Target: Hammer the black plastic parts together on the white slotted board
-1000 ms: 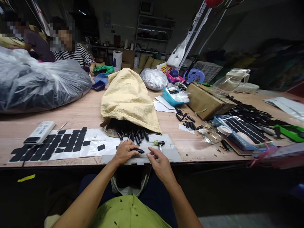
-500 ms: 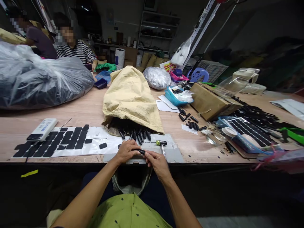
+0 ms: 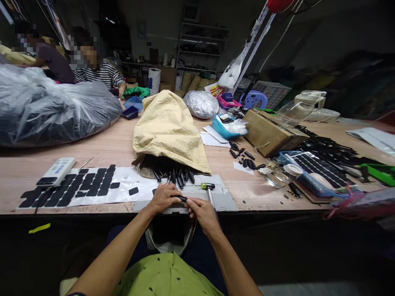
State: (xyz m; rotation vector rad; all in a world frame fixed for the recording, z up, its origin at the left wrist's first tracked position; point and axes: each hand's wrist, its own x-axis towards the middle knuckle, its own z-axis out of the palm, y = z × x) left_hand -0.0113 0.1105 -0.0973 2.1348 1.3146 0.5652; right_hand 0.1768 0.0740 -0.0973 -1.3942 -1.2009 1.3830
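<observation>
Between my two hands, near the table's front edge, is a small black tapered piece [image 3: 182, 199]; its exact kind is unclear. My left hand [image 3: 165, 198] is closed on its left end, and my right hand [image 3: 200, 209] pinches its right end. Just beyond my hands, several similar black pieces [image 3: 180, 177] spill from the mouth of a tan sack [image 3: 169, 127]. A hammer [image 3: 208, 186] with a yellow-green and black head lies on a grey board [image 3: 226, 197] close to my right hand. Below the edge, an open bag [image 3: 171, 246] hangs at my lap.
At left lies a sheet of black stickers [image 3: 98, 181] beside a white device [image 3: 57, 172]. A large plastic bag [image 3: 55, 107] bulks behind it. To the right are loose black pieces [image 3: 247, 163], a cardboard box [image 3: 270, 133] and a blue basin [image 3: 226, 129]. Two people sit at the far left.
The view has shifted slightly, so the table things appear a little displaced. Both hands stay at the same spot, still holding the small black piece.
</observation>
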